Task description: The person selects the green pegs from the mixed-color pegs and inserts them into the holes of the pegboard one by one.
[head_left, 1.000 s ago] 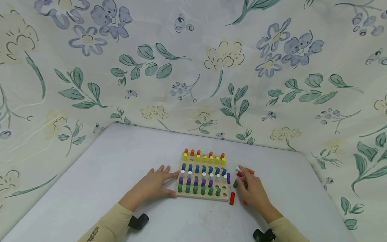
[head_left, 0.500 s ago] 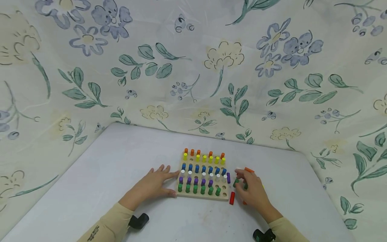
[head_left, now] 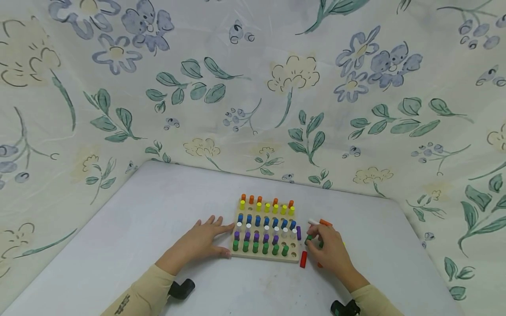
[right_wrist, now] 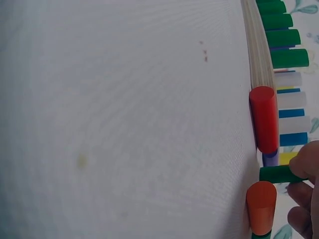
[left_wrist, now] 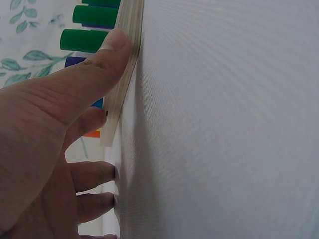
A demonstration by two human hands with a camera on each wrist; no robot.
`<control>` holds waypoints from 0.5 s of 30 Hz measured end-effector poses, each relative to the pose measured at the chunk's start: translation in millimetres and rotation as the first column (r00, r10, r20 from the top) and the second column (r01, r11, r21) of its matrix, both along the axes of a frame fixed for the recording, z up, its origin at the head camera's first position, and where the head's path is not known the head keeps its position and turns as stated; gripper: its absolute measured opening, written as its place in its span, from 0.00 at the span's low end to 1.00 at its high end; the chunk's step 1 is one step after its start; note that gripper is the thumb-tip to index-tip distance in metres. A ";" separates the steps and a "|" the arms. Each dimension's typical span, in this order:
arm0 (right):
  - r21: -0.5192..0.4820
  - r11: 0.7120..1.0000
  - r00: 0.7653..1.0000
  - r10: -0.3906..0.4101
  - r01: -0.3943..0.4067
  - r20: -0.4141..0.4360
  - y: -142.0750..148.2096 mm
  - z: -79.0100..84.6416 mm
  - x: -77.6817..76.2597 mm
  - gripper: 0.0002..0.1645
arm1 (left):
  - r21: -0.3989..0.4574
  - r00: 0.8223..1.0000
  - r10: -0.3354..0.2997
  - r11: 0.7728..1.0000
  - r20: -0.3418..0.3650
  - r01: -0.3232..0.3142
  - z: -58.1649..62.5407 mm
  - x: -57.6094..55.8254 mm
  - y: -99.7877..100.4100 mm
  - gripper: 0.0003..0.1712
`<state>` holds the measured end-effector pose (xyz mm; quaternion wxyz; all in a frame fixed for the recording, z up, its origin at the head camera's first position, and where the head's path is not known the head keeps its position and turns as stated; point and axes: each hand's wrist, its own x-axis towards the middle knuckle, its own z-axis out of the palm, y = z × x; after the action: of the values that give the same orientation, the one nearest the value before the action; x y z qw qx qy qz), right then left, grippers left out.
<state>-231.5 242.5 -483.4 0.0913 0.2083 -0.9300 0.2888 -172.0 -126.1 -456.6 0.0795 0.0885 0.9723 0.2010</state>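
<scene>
A wooden pegboard [head_left: 262, 256] holds rows of orange, yellow, blue, white, purple and green pegs, with some holes bare. My left hand [head_left: 203, 239] lies spread at the board's left side; in the left wrist view its thumb [left_wrist: 107, 64] presses the board's edge. Right of the board, my right hand [head_left: 330, 250] pinches a green peg [right_wrist: 279, 174] between thumb and fingers. That peg stands on end at the table surface. Close by lie a red peg [head_left: 303, 259], a purple peg [head_left: 298, 233], a white peg [head_left: 313, 222] and an orange peg [head_left: 326, 222].
Another orange peg [right_wrist: 261, 204] and a second green peg lie partly under my right hand. The white table [head_left: 178, 188] meets a floral cloth [head_left: 253, 109] at the back. Black wrist devices [head_left: 182, 289] show near both sleeves.
My right hand's fingers have drawn back from the white and red pegs and closed on the green peg, which has tipped upright. The left hand has not moved.
</scene>
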 end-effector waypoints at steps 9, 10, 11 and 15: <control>0.003 1.000 1.000 -0.009 0.009 0.007 0.5 0.3 -0.2 0.14 | -0.005 1.000 -0.002 1.000 -0.001 0.002 -0.3 -1.2 0.0 0.50; 0.002 1.000 1.000 -0.010 0.010 0.006 0.5 0.1 -0.3 0.14 | -0.005 1.000 -0.001 1.000 0.001 0.001 0.1 -1.0 -0.1 0.50; 0.001 1.000 1.000 -0.010 0.010 0.004 0.6 -0.1 -0.3 0.14 | -0.005 1.000 -0.002 1.000 0.002 0.002 -0.1 -1.2 -0.2 0.49; -0.016 1.000 1.000 -0.001 0.001 -0.022 0.4 -1.1 -0.1 0.14 | -0.006 1.000 -0.001 1.000 0.009 0.001 0.7 -1.0 -0.6 0.49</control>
<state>-231.6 242.9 -484.4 0.1033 0.2102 -0.9267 0.2940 -173.0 -126.7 -455.8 0.0842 0.0877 0.9725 0.1984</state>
